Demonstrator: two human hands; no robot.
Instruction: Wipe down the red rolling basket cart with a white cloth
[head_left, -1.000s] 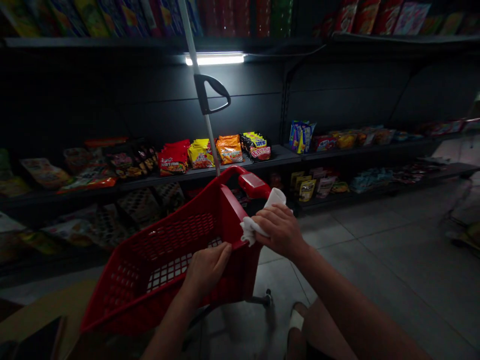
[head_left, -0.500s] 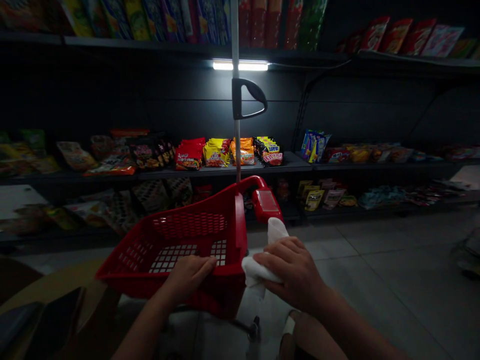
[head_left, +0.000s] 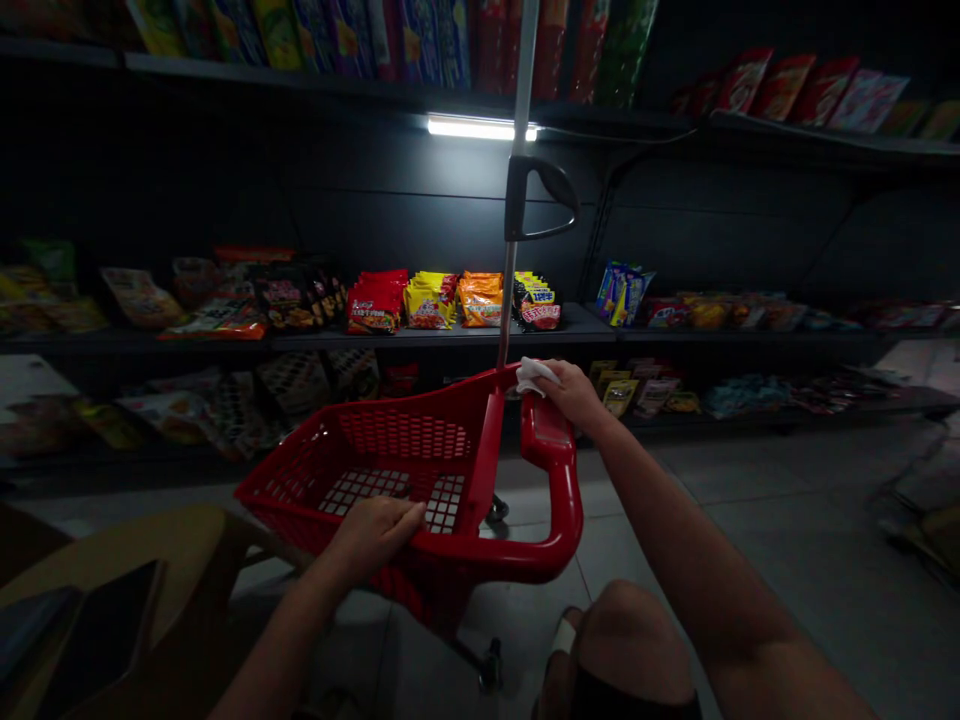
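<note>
The red mesh plastic basket [head_left: 390, 432] stands tilted; the right hand [head_left: 571, 392] holds a white cloth [head_left: 535, 375] against its far rim; the left hand [head_left: 373, 540] lies on its near rim, perhaps gripping.

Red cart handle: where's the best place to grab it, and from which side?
Take the handle at its near bend, from above. It's a rounded bar standing clear of the basket, so the fingers can wrap under it through the gap. The right hand and cloth occupy the far end.

Glossy red plastic basket [head_left: 420, 410], matt white cloth [head_left: 535, 376]
</note>
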